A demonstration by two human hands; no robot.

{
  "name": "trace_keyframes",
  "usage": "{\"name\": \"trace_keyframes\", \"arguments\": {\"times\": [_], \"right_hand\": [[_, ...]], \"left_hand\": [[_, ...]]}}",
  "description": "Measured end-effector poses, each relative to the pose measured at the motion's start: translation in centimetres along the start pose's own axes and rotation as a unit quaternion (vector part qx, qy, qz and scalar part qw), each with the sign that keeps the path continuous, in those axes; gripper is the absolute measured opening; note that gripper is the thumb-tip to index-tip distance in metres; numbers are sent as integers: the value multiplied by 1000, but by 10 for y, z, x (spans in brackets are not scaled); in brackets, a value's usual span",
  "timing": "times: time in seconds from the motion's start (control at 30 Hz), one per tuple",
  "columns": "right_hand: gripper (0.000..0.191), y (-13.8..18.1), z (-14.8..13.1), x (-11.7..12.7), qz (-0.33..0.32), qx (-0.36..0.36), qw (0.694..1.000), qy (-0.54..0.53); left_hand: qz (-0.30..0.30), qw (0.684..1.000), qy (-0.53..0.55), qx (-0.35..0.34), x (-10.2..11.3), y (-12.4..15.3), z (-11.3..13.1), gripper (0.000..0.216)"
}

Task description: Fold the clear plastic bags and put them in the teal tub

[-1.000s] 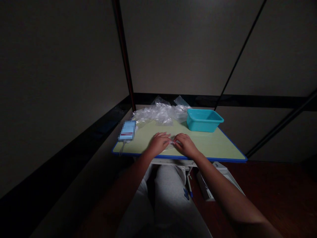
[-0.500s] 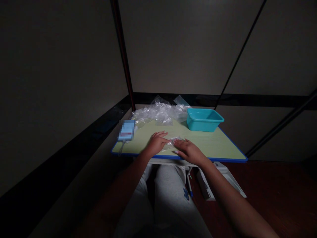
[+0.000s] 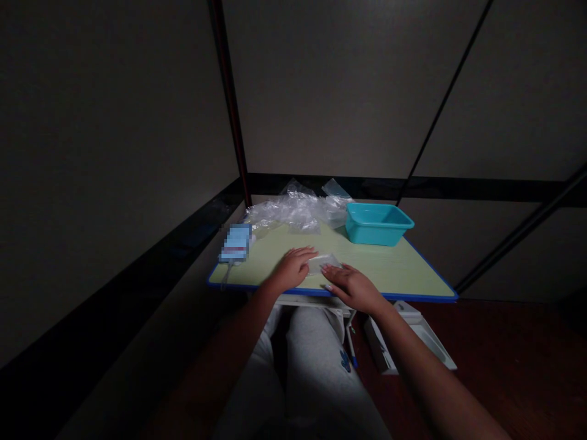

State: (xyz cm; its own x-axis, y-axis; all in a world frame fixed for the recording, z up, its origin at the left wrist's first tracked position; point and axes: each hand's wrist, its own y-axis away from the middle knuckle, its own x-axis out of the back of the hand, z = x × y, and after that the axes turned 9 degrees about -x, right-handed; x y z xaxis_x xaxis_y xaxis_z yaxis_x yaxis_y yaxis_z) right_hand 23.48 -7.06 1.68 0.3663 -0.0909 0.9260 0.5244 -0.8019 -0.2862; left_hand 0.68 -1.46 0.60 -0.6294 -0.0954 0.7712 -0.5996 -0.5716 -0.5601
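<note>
A small clear plastic bag (image 3: pixel 318 263) lies flattened on the light green tabletop (image 3: pixel 367 269), close to its front edge. My left hand (image 3: pixel 294 266) rests on the bag's left side, fingers stretched out and pointing right. On the bag's right side lies my right hand (image 3: pixel 353 286), its fingers extended and pressing flat on the plastic. Neither hand is wrapped round anything. Behind them, a loose heap of clear plastic bags (image 3: pixel 293 209) spreads along the back of the table.
A turquoise plastic basin (image 3: pixel 378 235) stands at the back right of the table. At the left edge sits a blurred-out light blue object (image 3: pixel 235 243) with a cord. White open boxes (image 3: pixel 426 339) are on the floor at right. Walls close in behind and left.
The small bag, crumpled and shiny before, now lies smoother and flatter. My left fingers have shifted slightly onto its far edge; my right hand has slid a little right and nearer me.
</note>
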Motion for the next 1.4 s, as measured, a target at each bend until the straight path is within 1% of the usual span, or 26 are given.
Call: {"name": "trace_keyframes", "arguments": {"times": [0.13,0.27,0.4,0.5,0.63,0.73,0.8,0.9,1.0,1.07,1.1,1.17,1.23,1.3,1.4], "right_hand": [[47,2,-4,3,-10,3,1000,4],[46,1,-1,3,-11,-3,1000,-12],[48,-7,5,-1,20,-67,997,-14],[54,-16,6,-6,11,-98,995,16],[56,-22,2,-11,-36,-92,994,44],[57,-23,-1,-11,-57,-88,993,53],[59,-23,-2,-11,-60,-90,993,55],[61,-22,-1,-12,-58,-92,993,53],[58,-23,7,-14,-52,-91,994,28],[55,-25,15,-16,-16,-93,996,-5],[53,-27,19,-17,21,-103,994,-20],[45,-30,26,-18,112,-161,980,-25],[34,-33,30,-19,182,-241,953,-6],[28,-34,31,-18,212,-302,929,24],[29,-37,28,-17,200,-349,914,56]], "left_hand": [[-23,1000,8,8,0,2,3,41],[-28,999,26,18,-5,2,0,43],[-37,998,39,18,-8,2,-3,44],[-39,998,45,24,-10,2,-3,47],[-34,999,34,25,-9,3,-2,50],[-39,999,25,14,-8,3,1,48],[-48,999,20,-2,-6,3,4,47],[-78,997,15,-26,-4,2,6,46],[-96,994,22,-37,1,4,6,43],[-94,994,26,-43,4,5,6,41],[-92,994,26,-46,5,6,6,40],[-90,994,20,-53,7,7,7,37],[-84,995,13,-59,8,7,9,36],[-72,995,10,-62,8,7,10,36],[-65,995,12,-69,9,7,12,36]]}}
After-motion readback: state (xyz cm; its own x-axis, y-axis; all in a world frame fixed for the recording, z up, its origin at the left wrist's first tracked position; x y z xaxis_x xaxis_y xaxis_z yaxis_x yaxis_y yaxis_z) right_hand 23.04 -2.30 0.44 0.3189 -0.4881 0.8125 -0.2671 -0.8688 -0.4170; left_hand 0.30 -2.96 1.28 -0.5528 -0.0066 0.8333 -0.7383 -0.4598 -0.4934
